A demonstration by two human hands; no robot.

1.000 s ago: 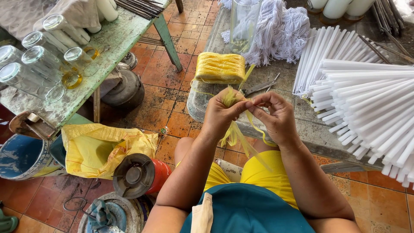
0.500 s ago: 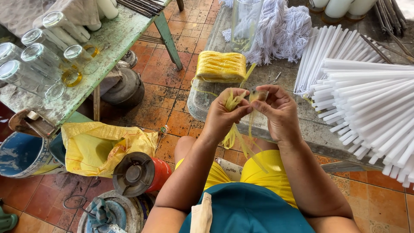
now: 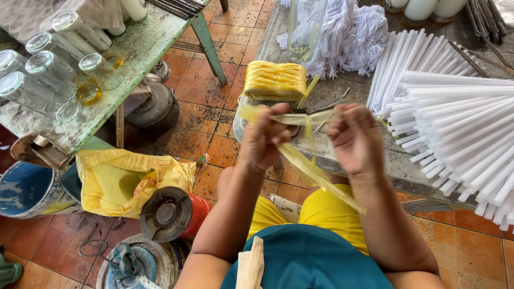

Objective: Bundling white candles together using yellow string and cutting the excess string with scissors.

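Note:
My left hand (image 3: 266,138) and my right hand (image 3: 354,136) are raised over my lap, both closed on a pale yellow plastic strip (image 3: 308,160). The strip runs taut between the two fists, and a loose tail hangs down toward my yellow shorts. Just beyond the hands, a wound bundle of the same yellow string (image 3: 275,80) lies on the worn grey table (image 3: 396,160). Both hands are motion-blurred.
A fan of white tubes (image 3: 455,112) covers the table's right side, with white cord (image 3: 348,32) behind. A green table (image 3: 134,48) at left holds several glass jars (image 3: 40,75). On the tiled floor are a yellow bag (image 3: 115,179), a blue bucket (image 3: 24,187), a red burner (image 3: 171,211).
My hands have moved apart and lifted, stretching the yellow strip out straight between them; before, they were close together working it in a bunch.

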